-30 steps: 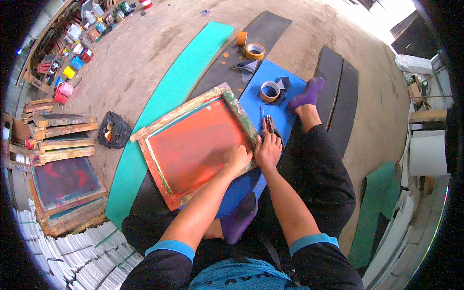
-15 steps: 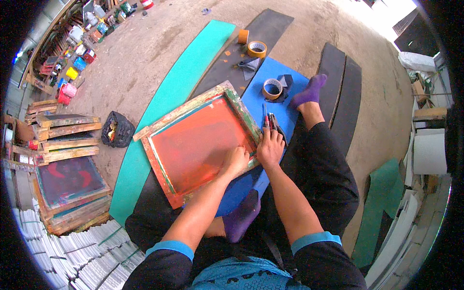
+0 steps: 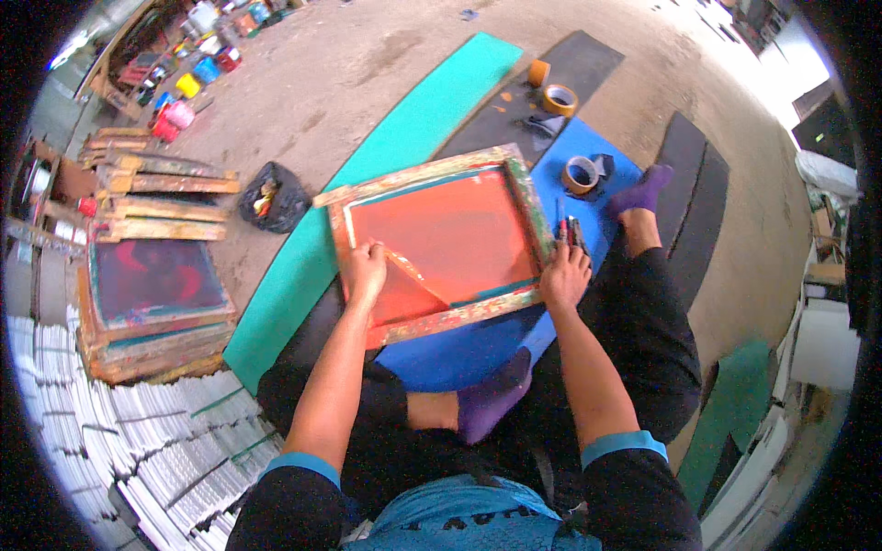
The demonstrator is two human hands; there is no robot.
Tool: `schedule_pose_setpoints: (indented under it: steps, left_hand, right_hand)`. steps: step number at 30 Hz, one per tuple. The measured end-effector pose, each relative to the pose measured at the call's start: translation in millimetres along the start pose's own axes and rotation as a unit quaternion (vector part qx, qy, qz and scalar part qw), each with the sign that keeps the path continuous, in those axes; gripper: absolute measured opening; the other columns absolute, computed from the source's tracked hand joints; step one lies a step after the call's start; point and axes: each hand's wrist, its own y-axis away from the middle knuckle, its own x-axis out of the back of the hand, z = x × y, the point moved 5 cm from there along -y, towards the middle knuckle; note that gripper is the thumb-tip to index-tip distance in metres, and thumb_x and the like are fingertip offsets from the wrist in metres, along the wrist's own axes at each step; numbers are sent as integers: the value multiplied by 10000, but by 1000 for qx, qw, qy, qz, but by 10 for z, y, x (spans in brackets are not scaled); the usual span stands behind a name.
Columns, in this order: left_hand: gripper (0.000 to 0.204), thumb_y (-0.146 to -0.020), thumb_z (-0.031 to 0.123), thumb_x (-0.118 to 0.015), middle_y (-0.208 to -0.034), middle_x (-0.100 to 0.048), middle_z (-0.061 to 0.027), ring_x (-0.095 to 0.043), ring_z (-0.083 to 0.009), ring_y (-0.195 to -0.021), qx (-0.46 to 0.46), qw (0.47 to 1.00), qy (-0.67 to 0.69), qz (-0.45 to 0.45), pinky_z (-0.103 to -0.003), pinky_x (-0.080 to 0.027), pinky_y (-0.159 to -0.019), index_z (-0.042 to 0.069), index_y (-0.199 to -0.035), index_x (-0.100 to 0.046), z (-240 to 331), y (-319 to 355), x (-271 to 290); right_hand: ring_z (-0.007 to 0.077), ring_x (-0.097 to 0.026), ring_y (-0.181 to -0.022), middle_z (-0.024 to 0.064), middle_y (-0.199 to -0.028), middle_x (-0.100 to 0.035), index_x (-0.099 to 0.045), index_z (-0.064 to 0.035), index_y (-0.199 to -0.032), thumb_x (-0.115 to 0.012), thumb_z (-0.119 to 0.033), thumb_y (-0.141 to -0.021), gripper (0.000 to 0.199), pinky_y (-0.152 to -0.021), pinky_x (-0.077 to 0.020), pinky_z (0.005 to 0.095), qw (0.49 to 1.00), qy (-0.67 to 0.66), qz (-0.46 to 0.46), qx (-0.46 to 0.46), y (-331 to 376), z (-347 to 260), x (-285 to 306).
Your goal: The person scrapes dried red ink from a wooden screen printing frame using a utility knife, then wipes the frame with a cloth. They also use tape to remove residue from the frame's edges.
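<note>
A wooden screen-printing frame [image 3: 424, 167] with orange-red mesh lies tilted across my lap and the blue mat. My left hand [image 3: 367, 268], at the frame's left side, pinches one end of a narrow strip of tape [image 3: 409, 269]. The strip slants across the mesh, its other end by the lower inner edge. My right hand [image 3: 564, 277] grips the right lower corner of the frame, its thumb side against the wood. Just beyond those fingers lie slim red and dark tools [image 3: 571, 231], perhaps pens or cutters; their kind is unclear.
Tape rolls [image 3: 581, 174] lie on the blue mat [image 3: 602, 147] and the dark mat beyond. A green mat [image 3: 413, 119] stretches left of the frame. A black bag [image 3: 276, 197], stacked wooden frames [image 3: 165, 275] and bundled white sheets [image 3: 175, 441] are at left. My purple-socked foot [image 3: 643, 191] rests right.
My left hand has moved from the frame's lower right to its left side, drawing up a tape strip. My right hand stays at the right corner. The view has shifted.
</note>
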Motion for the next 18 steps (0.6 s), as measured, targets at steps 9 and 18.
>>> schedule_pose_setpoints:
  steps: [9, 18]
  left_hand:
    - [301, -1000, 255, -597, -647, -622, -52, -537, -101, -487, 105, 976, 163, -103, -267, -386, -441, -3, -855, -652, 131, 342, 242]
    - [626, -872, 433, -747, -1093, -705, -151, -687, -241, -957, 117, 929, 68, -346, -369, -535, -880, -29, -1269, -603, -281, 386, 844]
  right_hand:
    - [394, -659, -1004, 204, -1061, -689, -689, -64, -1110, -675, -507, -823, 529, -833, -533, 496, 906, -220, -241, 270, 657, -1503, 152]
    - [481, -669, -792, 302, -819, -662, -689, 18, -867, -554, -136, -895, 206, -713, -535, 576, 896, -196, -323, 234, 677, -1716, -217]
